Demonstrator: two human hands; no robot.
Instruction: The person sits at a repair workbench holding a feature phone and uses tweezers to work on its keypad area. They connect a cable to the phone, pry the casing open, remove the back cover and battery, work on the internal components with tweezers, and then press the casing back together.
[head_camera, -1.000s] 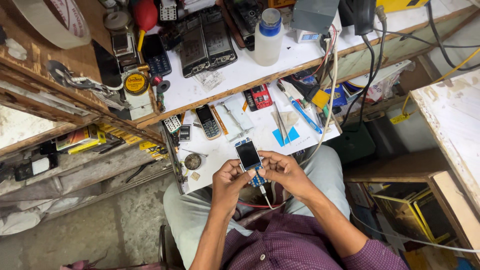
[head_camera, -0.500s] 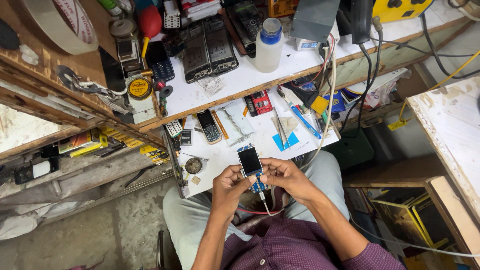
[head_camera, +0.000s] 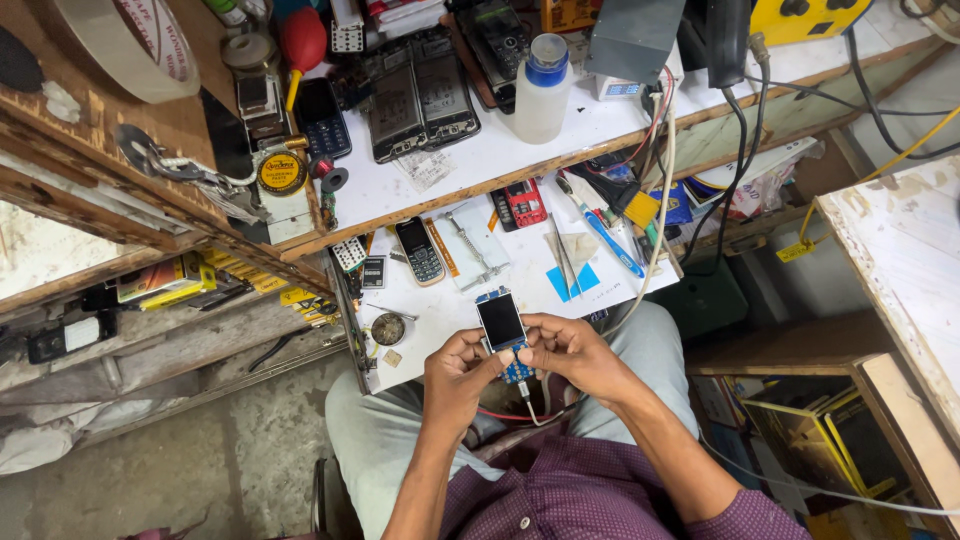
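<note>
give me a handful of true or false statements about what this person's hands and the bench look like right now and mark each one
1. Both hands hold the small phone board with a dark screen. True.
2. The left hand grips the white squeeze bottle. False: the bottle stands alone on the upper shelf.
3. A small keypad phone lies on the white worktop. True.
4. The right hand rests flat on the worktop. False: it is at the board, over the lap.
5. A red bulb blower lies on the upper shelf. True.
</note>
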